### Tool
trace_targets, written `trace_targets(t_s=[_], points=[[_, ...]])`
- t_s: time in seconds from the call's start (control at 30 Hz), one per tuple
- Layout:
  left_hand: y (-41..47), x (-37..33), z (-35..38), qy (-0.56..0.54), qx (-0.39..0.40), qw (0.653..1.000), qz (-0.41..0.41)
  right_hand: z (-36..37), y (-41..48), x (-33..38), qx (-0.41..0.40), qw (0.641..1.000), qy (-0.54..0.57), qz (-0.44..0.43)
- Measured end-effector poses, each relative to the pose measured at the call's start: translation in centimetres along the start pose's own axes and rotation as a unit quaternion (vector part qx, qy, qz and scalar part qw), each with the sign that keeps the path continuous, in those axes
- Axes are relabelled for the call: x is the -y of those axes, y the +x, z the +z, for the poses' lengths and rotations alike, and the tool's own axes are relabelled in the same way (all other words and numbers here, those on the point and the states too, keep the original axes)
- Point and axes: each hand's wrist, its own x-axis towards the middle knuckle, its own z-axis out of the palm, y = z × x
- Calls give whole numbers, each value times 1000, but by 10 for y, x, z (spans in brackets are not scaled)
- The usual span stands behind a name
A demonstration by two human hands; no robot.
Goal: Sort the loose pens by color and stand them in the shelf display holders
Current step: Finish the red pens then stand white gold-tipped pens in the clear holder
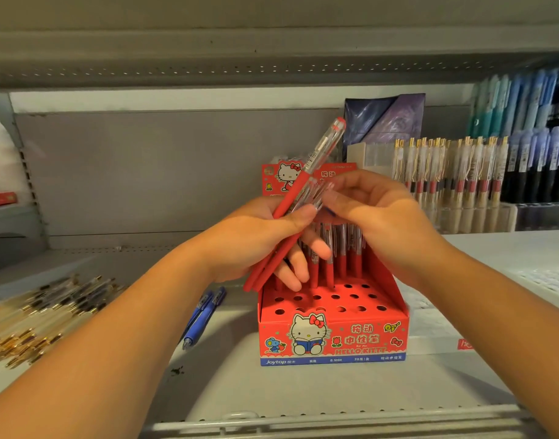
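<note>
My left grip point(265, 236) is closed around a bundle of red pens point(292, 199). My thumb lies across the front of them and my fingers curl behind. The bundle slants, with the red ends down and to the left of my palm and the clear ends up and to the right. One pen sticks out well above the others.

My right grip point(376, 213) is just to the right of the left one, and its fingertips point(330, 194) pinch the clear ends of the shorter pens in the bundle. That spot is blurred, so I cannot tell how many pens they pinch.

Right under both grips, a red display box point(332, 337) stands on the shelf point(303, 394). Its top is full of round holes. A row of standing red pens point(341, 258) fills the back holes, just behind my left fingers, and the front holes are open.

Below and to the left of my left grip, blue pens point(202, 315) lie flat on the shelf beside the box. Further left is a loose heap of gold-trimmed pens point(34, 315).

Beyond my right grip, up and to the right, rows of gold-clipped pens point(455, 172) stand upright in clear holders.
</note>
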Motion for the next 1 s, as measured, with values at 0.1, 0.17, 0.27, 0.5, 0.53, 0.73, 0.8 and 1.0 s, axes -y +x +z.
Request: trace_targets(t_s=[0.1, 0.17, 0.27, 0.5, 0.53, 0.73, 0.8, 1.0], points=[[2, 1, -1, -17, -30, 999, 1, -4, 2, 5, -32, 994, 100, 1], [3, 0, -2, -14, -56, 998, 12, -8, 4, 9, -55, 985, 166, -2], [3, -2, -4, -17, -79, 996, 27, -18, 7, 15, -85, 977, 194, -15], [4, 0, -8, 12, -106, 994, 25, -35, 9, 9, -112, 993, 30, -24], [4, 0, -8, 8, -103, 995, 17, -35, 9, 5, -112, 993, -21, -25], [3, -2, -4, -18, -90, 995, -30, -29, 7, -7, -81, 980, -176, -37], [3, -3, -5, -38, -87, 995, -41, -29, 5, -11, -71, 975, -205, -44], [5, -1, -6, -66, -80, 994, -36, -27, 3, -21, -20, 955, -293, -49]])
